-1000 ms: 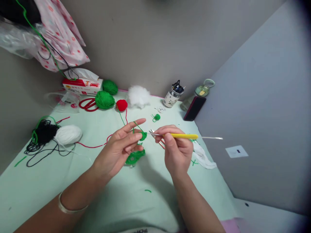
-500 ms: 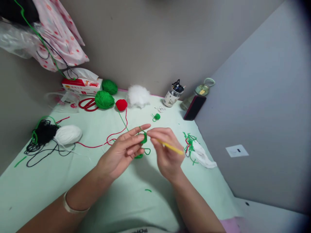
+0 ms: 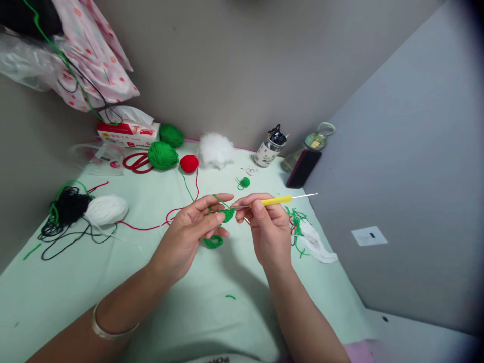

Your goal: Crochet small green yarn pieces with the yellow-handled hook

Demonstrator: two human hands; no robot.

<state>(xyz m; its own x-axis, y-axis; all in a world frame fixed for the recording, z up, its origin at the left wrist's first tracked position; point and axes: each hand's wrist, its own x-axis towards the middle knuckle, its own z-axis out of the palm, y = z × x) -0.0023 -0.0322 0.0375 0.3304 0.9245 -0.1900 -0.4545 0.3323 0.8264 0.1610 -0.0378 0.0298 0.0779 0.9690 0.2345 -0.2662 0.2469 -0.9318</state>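
Between the thumb and fingers of my left hand [image 3: 192, 224] is a small green crochet piece [image 3: 228, 216]. Green yarn runs over the raised index finger of that hand. My right hand [image 3: 268, 227] is closed on a crochet hook [image 3: 278, 200] with a yellow handle and a metal shaft out of each end. The hook's left end meets the top edge of the crochet piece; its other end points right. Below my left fingers hangs a loop of green yarn [image 3: 214, 242]. A thin metallic thing shows at my right fingers, too small to name.
Behind my hands are green yarn balls [image 3: 162, 155], a red yarn ball [image 3: 189, 164], red-handled scissors [image 3: 136, 163] and white stuffing [image 3: 215, 150]. White yarn [image 3: 108, 209] lies left. A jar [image 3: 269, 148], bottle [image 3: 315, 140] and phone [image 3: 303, 169] stand back right; yarn scraps [image 3: 298, 222] lie right.
The crochet hook has swung from slanting down over my right palm to nearly level, pointing right. My right hand has turned with it. The crochet piece shows more of its face.
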